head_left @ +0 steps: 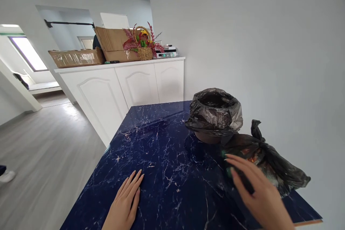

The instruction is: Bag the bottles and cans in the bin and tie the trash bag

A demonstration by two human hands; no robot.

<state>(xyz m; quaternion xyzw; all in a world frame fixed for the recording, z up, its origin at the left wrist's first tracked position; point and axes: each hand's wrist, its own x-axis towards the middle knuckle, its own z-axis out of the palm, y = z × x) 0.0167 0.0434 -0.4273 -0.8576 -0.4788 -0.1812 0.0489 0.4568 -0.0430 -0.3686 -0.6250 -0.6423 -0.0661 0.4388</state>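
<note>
My left hand lies flat and open on the dark blue marble tabletop, fingers stretched forward, holding nothing. My right hand reaches to the right with fingers extended, its fingertips touching a tied black garbage bag that lies on its side on the table near the wall. Behind that bag stands a small bin lined with a black bag, its mouth open and upright.
A grey wall runs along the table's right side. A white cabinet stands beyond, carrying cardboard boxes and a flower basket. Grey wood floor stretches to the left.
</note>
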